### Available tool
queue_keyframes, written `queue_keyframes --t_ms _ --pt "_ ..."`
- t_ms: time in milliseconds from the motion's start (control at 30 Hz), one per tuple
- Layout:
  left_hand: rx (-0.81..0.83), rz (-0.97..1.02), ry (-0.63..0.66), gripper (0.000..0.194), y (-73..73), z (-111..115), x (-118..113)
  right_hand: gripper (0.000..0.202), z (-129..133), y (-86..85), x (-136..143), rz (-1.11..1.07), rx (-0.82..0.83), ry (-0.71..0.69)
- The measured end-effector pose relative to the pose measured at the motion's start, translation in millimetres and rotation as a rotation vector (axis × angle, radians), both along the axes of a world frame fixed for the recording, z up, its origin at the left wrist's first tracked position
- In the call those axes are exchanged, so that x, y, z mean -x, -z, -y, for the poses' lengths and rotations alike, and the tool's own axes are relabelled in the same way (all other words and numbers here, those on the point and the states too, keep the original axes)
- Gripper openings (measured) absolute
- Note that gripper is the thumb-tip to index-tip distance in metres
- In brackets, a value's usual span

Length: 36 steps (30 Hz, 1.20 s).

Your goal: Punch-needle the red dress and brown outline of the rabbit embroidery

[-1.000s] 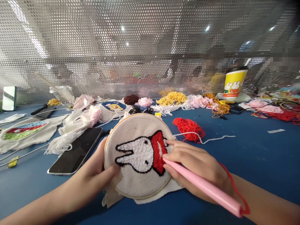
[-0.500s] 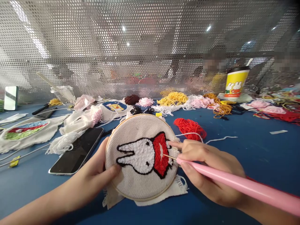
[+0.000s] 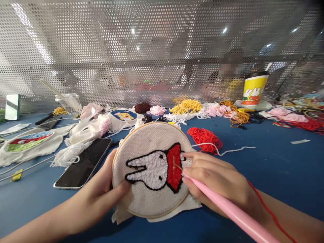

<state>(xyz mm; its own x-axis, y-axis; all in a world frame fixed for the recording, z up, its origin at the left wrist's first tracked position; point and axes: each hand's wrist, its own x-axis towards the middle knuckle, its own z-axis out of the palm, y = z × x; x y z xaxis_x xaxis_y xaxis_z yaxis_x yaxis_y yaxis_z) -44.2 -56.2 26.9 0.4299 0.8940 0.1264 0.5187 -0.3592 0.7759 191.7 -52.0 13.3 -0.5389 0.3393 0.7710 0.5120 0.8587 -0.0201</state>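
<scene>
A round embroidery hoop (image 3: 144,202) stretches cream cloth with a sideways white rabbit (image 3: 154,168), outlined in black, and its red garment (image 3: 174,152). My left hand (image 3: 106,189) grips the hoop at its left rim, thumb on the front, other fingers hidden behind. My right hand (image 3: 215,179) is closed around a pink punch needle (image 3: 222,202). The thin metal tip meets the cloth in the red area, at a narrow pale gap. A fingertip of that hand rests on the cloth near the hoop's right side. Red yarn (image 3: 268,209) runs across my right wrist.
A red yarn bundle (image 3: 205,139) lies behind the hoop's right side. Left are a black phone (image 3: 83,165), white yarn (image 3: 67,155) and another embroidered cloth (image 3: 30,143). Yellow yarn (image 3: 186,107) and a yellow cup (image 3: 255,89) stand before a perforated metal screen (image 3: 157,40).
The needle tip has shifted slightly left and up, and its handle is steeper. The pale gap in the red looks narrower. Red yarn now shows over my right wrist. The hoop has tilted slightly.
</scene>
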Motion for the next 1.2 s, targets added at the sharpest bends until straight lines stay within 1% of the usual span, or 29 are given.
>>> queue_keyframes --t_ms 100,267,400,500,567,633,767,900,967,1067,1200 --pt "-0.075 -0.057 0.036 0.065 -1.9 4 0 0.005 1 1.5 0 0.003 0.013 -0.003" --pt "-0.092 -0.075 0.076 0.065 -4.0 6 1 0.008 4 1.9 3 0.010 0.002 0.070" --pt "-0.078 -0.080 0.088 0.063 -4.5 5 -1 0.005 3 0.1 4 0.016 0.014 0.025" --pt "-0.057 -0.062 0.099 0.059 -3.7 3 -1 0.012 2 -0.5 5 0.080 -0.007 0.051" --pt "-0.057 -0.062 0.102 0.059 -2.5 1 1 0.020 1 -0.4 5 0.130 -0.021 0.079" --pt "-0.040 -0.063 0.097 0.061 -1.1 -1 3 0.024 1 0.1 6 0.144 -0.019 0.096" --pt "0.048 0.002 0.064 0.062 1.0 -5 3 0.018 0 -0.2 4 0.046 -0.007 0.081" --pt "0.167 0.063 -0.017 0.065 3.2 -9 -1 0.018 3 -4.8 0 -0.034 0.037 0.085" --pt "0.196 0.079 -0.046 0.065 4.0 -11 -1 0.015 6 -7.2 -2 -0.071 0.072 0.093" --pt "0.203 0.071 -0.035 0.066 3.5 -11 0 0.010 9 -8.1 -5 -0.136 0.157 0.080" --pt "0.210 0.067 -0.011 0.067 0.8 -10 -1 0.004 9 -5.4 -8 -0.239 0.195 -0.019"
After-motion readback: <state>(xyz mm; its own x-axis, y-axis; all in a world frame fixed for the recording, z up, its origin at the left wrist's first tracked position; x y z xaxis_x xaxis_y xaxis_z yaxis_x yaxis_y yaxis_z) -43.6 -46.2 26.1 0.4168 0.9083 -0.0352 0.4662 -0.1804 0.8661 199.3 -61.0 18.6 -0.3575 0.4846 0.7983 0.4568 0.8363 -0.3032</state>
